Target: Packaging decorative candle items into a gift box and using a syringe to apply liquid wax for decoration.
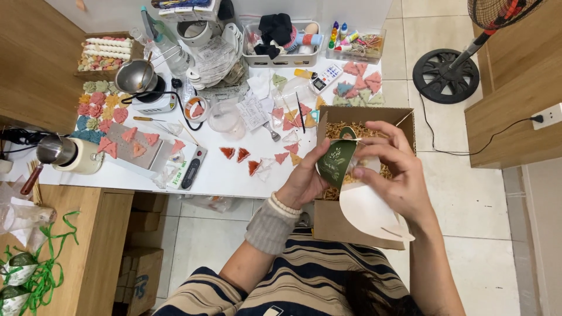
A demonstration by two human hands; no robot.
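Note:
Both hands meet over an open brown cardboard box (404,120) filled with straw-like paper shreds. My left hand (304,178) pinches a dark green oval tag with a leaf print (335,159). My right hand (395,169) grips the top of a white paper cone-shaped wrap (366,210) beside the tag. A thin string runs by the tag's top. Whatever is inside the wrap is hidden.
A white table (228,175) carries several pink, orange and green triangular pieces, a scale, a metal pot on a small burner, plastic cups and bins. A wooden cabinet (88,234) with green ribbon stands at left. A fan base (445,76) sits on the tiled floor.

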